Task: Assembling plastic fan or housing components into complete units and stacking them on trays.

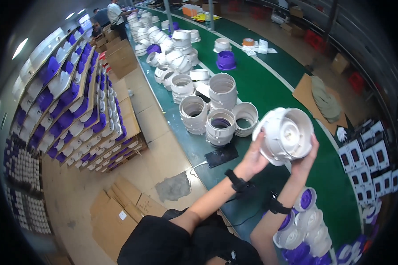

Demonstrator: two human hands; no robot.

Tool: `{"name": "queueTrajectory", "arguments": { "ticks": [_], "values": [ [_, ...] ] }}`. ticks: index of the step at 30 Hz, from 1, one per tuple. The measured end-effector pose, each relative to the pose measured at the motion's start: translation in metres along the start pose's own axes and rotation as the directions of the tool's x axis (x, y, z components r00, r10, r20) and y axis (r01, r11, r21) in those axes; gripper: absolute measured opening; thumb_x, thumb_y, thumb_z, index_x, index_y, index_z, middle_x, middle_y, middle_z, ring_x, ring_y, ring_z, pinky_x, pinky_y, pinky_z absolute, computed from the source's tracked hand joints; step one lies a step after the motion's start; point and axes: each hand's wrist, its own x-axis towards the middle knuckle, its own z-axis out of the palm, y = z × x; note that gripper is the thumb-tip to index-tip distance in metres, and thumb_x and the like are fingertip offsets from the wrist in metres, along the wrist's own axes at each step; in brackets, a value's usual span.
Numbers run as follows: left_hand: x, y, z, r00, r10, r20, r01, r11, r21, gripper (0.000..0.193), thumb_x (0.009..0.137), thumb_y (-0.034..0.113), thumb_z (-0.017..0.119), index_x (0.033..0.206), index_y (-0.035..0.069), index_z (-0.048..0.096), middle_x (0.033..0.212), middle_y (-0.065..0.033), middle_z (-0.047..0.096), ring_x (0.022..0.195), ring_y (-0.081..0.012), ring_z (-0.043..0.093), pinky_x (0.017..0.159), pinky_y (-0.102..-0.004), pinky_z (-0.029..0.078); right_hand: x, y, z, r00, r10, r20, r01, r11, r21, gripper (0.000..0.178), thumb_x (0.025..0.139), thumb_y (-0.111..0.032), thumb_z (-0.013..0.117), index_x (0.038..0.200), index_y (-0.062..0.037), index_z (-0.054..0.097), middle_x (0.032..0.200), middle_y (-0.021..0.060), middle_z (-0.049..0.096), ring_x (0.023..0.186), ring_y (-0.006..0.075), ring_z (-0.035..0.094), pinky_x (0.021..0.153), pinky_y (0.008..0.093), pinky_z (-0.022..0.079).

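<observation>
A round white plastic housing (291,138) with a recessed middle hub is held up over the green work surface, tilted so that its open side shows. My left hand (254,157) grips its left side, and my right hand (306,160) is closed round its lower right edge. Just left of it stand white plastic rings, among them a tall stack (222,91), a ring with purple inside (220,126) and a single open ring (245,118). A black phone (221,156) with a white cable lies nearer me.
Beside my right forearm lie white and purple round parts (311,218). Far along the table are more white rings (181,39) and a purple part (226,60). A rack (82,101) of white and purple parts stands left. Boxed units (371,161) lie right; cardboard (115,216) is below.
</observation>
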Motion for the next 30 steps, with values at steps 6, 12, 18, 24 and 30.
{"name": "queueTrajectory", "arguments": {
  "ticks": [6, 12, 18, 24, 30],
  "values": [
    [-0.055, 0.050, 0.007, 0.986, 0.043, -0.161, -0.032, 0.997, 0.070, 0.070, 0.070, 0.047, 0.065, 0.125, 0.010, 0.040, 0.126, -0.0091, 0.044, 0.117, -0.0253, 0.040, 0.100, -0.0431, 0.030, -0.030, 0.030, 0.020, 0.974, 0.109, 0.200, -0.083, 0.987, -0.136, 0.042, 0.084, -0.036, 0.053, 0.113, -0.0059, 0.050, 0.112, 0.0061, 0.053, 0.105, 0.0170, 0.048, 0.090, 0.0323, 0.036],
    [-0.089, 0.116, 0.007, 0.973, 0.110, -0.201, -0.093, 0.991, 0.091, 0.073, 0.069, 0.047, 0.065, 0.126, 0.009, 0.039, 0.127, -0.0101, 0.042, 0.116, -0.0261, 0.041, 0.098, -0.0441, 0.032, -0.037, 0.027, 0.073, 0.919, 0.147, 0.365, 0.015, 0.914, -0.406, 0.046, 0.082, -0.041, 0.056, 0.108, -0.0040, 0.048, 0.100, 0.0053, 0.050, 0.091, 0.0129, 0.045, 0.077, 0.0268, 0.036],
    [-0.113, 0.211, -0.003, 0.836, 0.430, -0.342, -0.366, 0.900, 0.237, 0.071, 0.072, 0.057, 0.055, 0.126, 0.012, 0.041, 0.125, -0.0050, 0.045, 0.114, -0.0233, 0.042, 0.096, -0.0445, 0.032, 0.076, 0.023, 0.090, 0.933, 0.183, 0.310, 0.152, 0.582, -0.799, 0.047, 0.080, -0.044, 0.055, 0.110, -0.0078, 0.050, 0.107, 0.0077, 0.052, 0.103, 0.0171, 0.045, 0.087, 0.0349, 0.035],
    [-0.150, 0.333, -0.001, 0.591, 0.704, -0.394, -0.608, 0.710, 0.356, 0.051, 0.079, 0.031, 0.051, 0.121, 0.004, 0.041, 0.120, -0.0130, 0.046, 0.103, -0.0245, 0.048, 0.085, -0.0384, 0.047, 0.296, 0.031, 0.067, 0.918, 0.381, 0.113, 0.220, -0.252, -0.942, 0.050, 0.074, -0.044, 0.061, 0.103, -0.0022, 0.057, 0.107, 0.0160, 0.057, 0.101, 0.0274, 0.052, 0.083, 0.0330, 0.041],
    [-0.156, 0.408, -0.019, 0.207, 0.887, -0.414, -0.803, 0.396, 0.446, 0.058, 0.079, 0.034, 0.059, 0.125, 0.006, 0.038, 0.126, -0.0101, 0.042, 0.115, -0.0249, 0.040, 0.101, -0.0421, 0.030, 0.455, 0.031, 0.027, 0.938, 0.335, 0.091, 0.292, -0.621, -0.727, 0.043, 0.076, -0.030, 0.057, 0.109, -0.0026, 0.054, 0.109, 0.0215, 0.054, 0.102, 0.0327, 0.052, 0.086, 0.0384, 0.043]
  ]
}}
